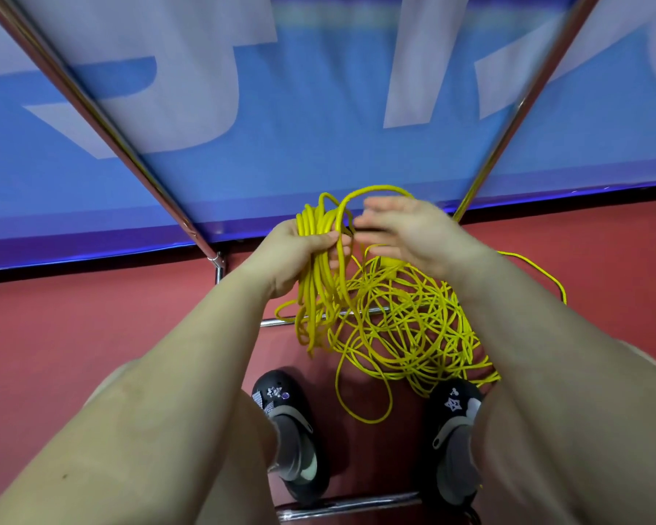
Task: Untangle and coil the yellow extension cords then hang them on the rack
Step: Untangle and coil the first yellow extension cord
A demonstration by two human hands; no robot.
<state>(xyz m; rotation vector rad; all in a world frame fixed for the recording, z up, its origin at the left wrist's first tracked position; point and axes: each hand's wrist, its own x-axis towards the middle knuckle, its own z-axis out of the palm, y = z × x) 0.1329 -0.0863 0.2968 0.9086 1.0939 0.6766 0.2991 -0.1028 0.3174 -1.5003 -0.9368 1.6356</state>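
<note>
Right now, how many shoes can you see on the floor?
2. The left shoe stands on the red floor below the left forearm; the right shoe stands beside the loose yellow cord tangle. Parts of both are hidden by the legs.

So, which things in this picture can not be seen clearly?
- Head view: right hand is motion-blurred; its grip on the cord cannot be told.
- Cord inside the left hand is hidden by the fingers.
- Plugs: none visible in the tangled pile.
- Rack top is cut off by the frame edge.
</note>
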